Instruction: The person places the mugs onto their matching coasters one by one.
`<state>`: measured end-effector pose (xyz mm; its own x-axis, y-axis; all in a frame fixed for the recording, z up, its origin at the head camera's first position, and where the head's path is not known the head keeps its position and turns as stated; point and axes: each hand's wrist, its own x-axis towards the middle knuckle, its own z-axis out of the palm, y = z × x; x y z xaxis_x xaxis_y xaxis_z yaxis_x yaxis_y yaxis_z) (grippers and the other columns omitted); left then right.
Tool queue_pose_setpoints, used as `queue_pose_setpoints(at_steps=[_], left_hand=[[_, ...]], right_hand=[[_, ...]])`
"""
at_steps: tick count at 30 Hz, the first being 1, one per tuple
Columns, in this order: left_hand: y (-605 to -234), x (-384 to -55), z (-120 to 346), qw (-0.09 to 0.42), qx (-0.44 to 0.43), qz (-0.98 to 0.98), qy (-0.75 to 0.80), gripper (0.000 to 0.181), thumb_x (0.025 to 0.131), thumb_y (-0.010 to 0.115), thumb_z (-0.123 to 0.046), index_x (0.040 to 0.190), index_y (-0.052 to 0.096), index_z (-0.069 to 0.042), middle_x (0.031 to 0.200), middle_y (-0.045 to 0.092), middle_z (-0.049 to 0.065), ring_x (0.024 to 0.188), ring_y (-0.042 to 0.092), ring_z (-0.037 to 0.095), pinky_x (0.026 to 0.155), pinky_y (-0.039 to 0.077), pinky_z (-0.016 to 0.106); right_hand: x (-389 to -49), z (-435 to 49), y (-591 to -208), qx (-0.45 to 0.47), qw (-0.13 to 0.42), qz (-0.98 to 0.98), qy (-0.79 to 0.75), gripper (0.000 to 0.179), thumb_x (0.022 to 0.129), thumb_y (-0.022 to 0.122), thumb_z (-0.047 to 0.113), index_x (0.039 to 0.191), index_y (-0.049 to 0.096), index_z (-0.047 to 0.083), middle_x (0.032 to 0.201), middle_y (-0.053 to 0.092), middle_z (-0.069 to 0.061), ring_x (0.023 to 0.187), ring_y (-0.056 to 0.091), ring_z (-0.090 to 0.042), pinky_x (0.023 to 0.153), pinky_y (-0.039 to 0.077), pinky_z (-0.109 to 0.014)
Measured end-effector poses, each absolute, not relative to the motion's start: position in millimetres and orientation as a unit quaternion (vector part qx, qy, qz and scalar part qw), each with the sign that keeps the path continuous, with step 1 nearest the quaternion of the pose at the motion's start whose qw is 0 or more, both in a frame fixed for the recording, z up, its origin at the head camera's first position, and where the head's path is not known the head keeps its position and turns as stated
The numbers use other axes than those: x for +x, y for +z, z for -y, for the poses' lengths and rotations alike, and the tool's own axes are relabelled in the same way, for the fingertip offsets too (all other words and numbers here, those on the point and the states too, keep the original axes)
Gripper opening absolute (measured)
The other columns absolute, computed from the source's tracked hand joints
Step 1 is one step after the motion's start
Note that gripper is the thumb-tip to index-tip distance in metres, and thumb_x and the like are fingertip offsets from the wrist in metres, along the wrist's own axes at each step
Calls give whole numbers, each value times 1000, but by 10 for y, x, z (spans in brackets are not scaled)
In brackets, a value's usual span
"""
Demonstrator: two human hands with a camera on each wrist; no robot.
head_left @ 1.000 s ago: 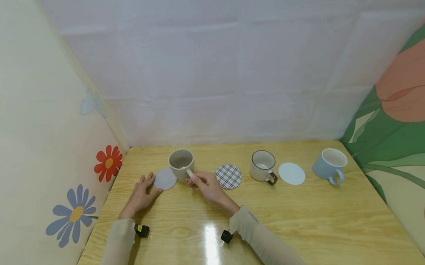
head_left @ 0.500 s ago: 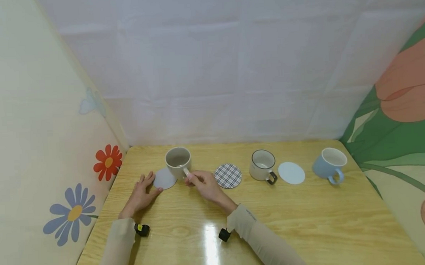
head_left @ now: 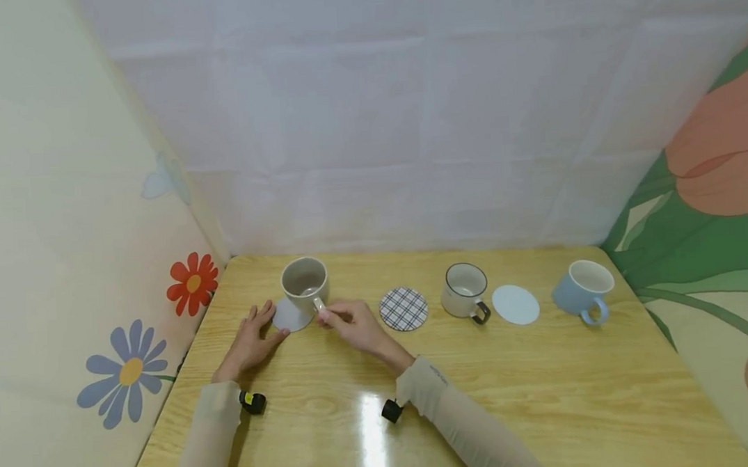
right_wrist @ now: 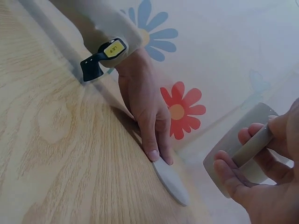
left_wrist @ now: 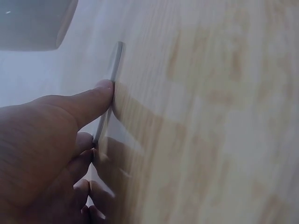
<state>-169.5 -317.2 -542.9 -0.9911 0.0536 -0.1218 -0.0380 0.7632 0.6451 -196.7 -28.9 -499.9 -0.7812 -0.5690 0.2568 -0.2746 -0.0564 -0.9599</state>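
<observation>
My right hand [head_left: 356, 326] grips the handle of a grey mug [head_left: 294, 293], thumb on one side and fingers curled round the other. The right wrist view shows that mug [right_wrist: 219, 163] tilted there. In the head view it stands upright and overlaps the back right part of a round grey coaster [head_left: 285, 318]. My left hand [head_left: 251, 345] lies at the coaster's left side, its fingers fairly straight and spread. In the left wrist view the thumb touches the edge of the coaster [left_wrist: 115, 63], and the mug's lower part [left_wrist: 32, 28] shows at the upper left.
A plaid coaster [head_left: 404, 309] lies right of the right hand. Beyond it are a white mug [head_left: 457, 304] with a black handle, a white coaster [head_left: 516, 304] and a blue mug [head_left: 567, 295]. Walls border the wooden table [head_left: 544, 407] left, right and behind.
My right hand has carried the grey mug a little to the left, more over the grey coaster. The left hand stays at the coaster's edge.
</observation>
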Motion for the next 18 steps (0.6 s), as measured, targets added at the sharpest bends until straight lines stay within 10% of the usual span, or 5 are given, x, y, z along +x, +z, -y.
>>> queue_pose_setpoints(at_steps=[8,18], left_hand=[[-5394,-1701,3148,69,0,-938,339,82,106,67,-41,166,30,0,177,16,19,164,-1,51,132,-1,68],[-5409,-1694,3135,67,-2,-939,336,81,106,68,-40,166,31,1,177,17,20,163,0,53,131,1,70]], right_hand=[[-1929,380,-4985,-331,121,-647,-676,27,107,58,-1,119,66,-22,112,68,-44,107,70,-59,99,60,-61],[-1902,455,-4928,-316,125,-660,-670,26,106,59,0,120,68,-20,113,72,-38,109,70,-60,99,59,-62]])
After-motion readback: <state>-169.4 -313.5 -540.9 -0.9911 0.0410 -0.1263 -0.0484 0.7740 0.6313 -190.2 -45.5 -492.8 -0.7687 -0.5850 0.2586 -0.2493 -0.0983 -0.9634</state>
